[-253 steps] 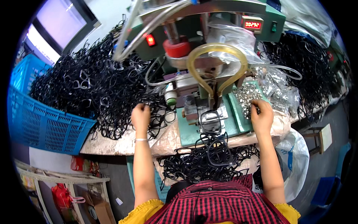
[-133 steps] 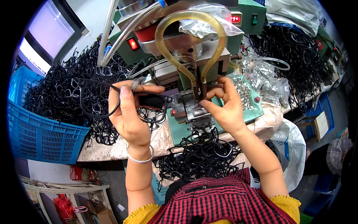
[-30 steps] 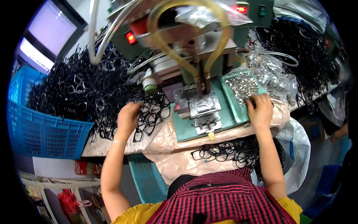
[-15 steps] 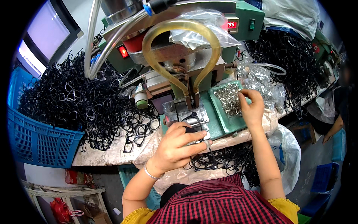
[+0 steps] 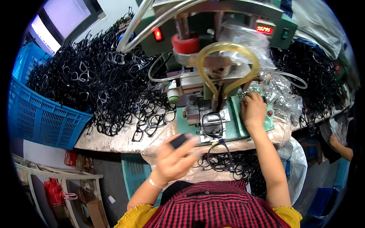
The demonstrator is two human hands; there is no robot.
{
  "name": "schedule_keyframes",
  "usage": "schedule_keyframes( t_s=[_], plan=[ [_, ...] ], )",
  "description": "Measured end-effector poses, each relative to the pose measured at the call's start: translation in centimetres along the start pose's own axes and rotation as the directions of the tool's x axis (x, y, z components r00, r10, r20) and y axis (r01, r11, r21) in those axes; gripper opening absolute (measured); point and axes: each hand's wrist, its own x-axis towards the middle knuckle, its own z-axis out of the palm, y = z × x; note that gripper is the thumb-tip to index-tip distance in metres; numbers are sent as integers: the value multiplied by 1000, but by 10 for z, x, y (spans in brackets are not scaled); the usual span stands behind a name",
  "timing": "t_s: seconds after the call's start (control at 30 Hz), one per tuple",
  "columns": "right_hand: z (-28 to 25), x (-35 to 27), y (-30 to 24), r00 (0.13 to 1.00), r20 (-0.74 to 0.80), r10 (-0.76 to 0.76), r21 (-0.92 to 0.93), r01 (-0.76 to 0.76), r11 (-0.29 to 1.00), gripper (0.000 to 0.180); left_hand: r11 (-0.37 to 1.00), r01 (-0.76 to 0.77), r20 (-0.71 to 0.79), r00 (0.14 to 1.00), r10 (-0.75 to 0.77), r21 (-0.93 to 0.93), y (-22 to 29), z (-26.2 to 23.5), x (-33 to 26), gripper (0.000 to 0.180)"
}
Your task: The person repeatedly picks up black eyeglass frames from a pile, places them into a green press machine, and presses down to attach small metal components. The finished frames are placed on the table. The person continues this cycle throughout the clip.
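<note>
A black glasses frame (image 5: 221, 140) lies across the metal fixture (image 5: 194, 118) of a green bench press, one rim over the fixture and the other hanging past the front edge. My left hand (image 5: 173, 161) is off the frame, left of it and nearer to me. Its fingers are stretched out, blurred, with a black cover on one and nothing visibly held. Over the green tray (image 5: 243, 132) at the right of the press, my right hand (image 5: 254, 110) has its fingers curled down among small silvery metal parts (image 5: 249, 92). Its fingertips are hidden, and what they pinch cannot be made out.
A yellowish hose loop (image 5: 200, 62) rises behind the fixture. Heaps of black glasses frames (image 5: 87, 83) cover the bench at left, with a blue crate (image 5: 45, 117) beside them. More frames (image 5: 247, 167) lie just before me. A small white-green bottle (image 5: 173, 93) stands by the press.
My left hand has let go of the glasses frame and drawn back toward me. My right hand's fingers have dipped into the metal parts. The whole view has shifted.
</note>
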Motion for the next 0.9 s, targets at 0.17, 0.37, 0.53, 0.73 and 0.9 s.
schedule_keyframes(
  t_s=[0.17,0.37,0.53,0.73,0.9],
  plan=[
    [-9,-62,51,793,71,605,871,-344,350,15,603,797,-565,491,-663,-16,-37,-77,-88,9],
    [12,-23,20,853,181,489,901,-343,266,16,699,550,-222,832,-509,456,-114,-72,-42,8],
    [-24,-22,-19,958,-75,276,696,-148,703,12,559,467,-31,785,-618,685,-137,-7,-39,2],
    [-62,-71,24,958,-226,176,369,-83,926,13,614,569,-93,770,-631,548,-154,3,-74,9],
    [-77,-93,26,935,-95,341,517,-246,820,12,696,511,56,785,-617,504,-142,11,-89,13]
  ],
)
